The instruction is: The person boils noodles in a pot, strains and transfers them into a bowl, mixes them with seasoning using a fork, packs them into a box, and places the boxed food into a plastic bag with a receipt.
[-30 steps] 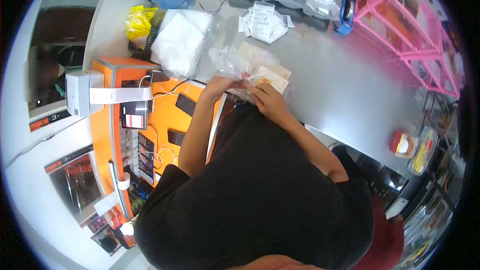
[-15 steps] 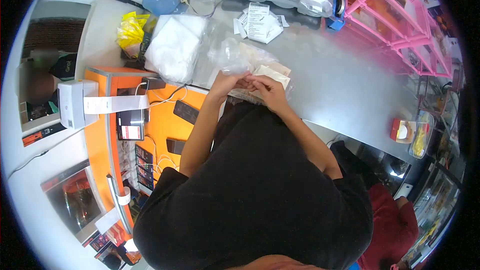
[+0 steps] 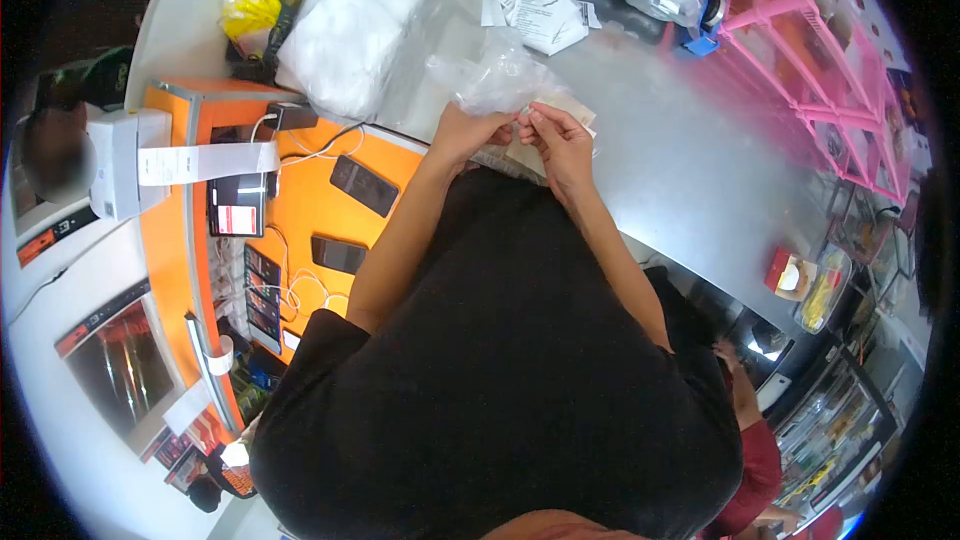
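Both of my hands meet over the near edge of the metal counter. My left hand [image 3: 473, 130] is closed, its thumb and fingers pinching the gathered edge of a clear plastic bag [image 3: 497, 75]. Close against it, my right hand [image 3: 562, 143] is also pinched, at the same gathered part; whether it grips the bag or something small is hidden by the fingers. The bag puffs up beyond my fingertips. Beige paper packets [image 3: 578, 112] lie beneath and beside my right hand, partly covered by it.
White paper slips [image 3: 542, 10] and a wrapped white stack [image 3: 350, 40] lie farther back. Pink racks [image 3: 800, 50] stand at right, near a red box [image 3: 789, 274]. Two phones [image 3: 364, 186] rest on the orange desk [image 3: 300, 200]. A co-worker's red sleeve [image 3: 758, 470] shows lower right.
My fingers have shifted at the bag's gathered part, and my right hand has turned more upright. The view has moved. The co-worker's arm has changed position.
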Available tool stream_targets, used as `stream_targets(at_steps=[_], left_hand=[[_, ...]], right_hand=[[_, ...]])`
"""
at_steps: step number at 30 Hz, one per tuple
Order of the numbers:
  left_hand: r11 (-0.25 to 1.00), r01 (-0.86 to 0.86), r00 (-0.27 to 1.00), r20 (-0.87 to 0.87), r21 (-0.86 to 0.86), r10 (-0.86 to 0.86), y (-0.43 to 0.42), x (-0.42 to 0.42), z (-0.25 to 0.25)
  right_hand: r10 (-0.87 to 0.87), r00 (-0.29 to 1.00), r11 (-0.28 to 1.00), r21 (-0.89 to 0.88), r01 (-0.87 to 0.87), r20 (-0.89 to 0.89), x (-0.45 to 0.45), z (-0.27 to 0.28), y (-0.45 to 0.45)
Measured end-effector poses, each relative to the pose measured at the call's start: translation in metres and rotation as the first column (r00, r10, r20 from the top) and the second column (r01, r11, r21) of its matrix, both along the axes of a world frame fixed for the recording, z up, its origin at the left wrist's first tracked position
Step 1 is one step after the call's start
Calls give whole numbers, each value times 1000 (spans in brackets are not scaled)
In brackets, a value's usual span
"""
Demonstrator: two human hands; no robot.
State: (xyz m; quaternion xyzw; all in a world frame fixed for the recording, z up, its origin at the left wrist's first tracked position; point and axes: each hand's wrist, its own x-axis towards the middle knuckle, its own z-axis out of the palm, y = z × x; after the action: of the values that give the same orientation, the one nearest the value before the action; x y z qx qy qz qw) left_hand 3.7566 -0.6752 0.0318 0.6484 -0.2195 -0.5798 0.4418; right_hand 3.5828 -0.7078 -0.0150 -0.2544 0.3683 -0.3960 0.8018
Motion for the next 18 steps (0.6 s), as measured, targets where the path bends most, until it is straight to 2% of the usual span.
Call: stream_targets(at_steps=[18], left_hand=[[999, -32, 997, -65, -3, 32, 2, 0, 0]], right_hand=[[112, 987, 994, 32, -109, -118, 2, 4, -3]])
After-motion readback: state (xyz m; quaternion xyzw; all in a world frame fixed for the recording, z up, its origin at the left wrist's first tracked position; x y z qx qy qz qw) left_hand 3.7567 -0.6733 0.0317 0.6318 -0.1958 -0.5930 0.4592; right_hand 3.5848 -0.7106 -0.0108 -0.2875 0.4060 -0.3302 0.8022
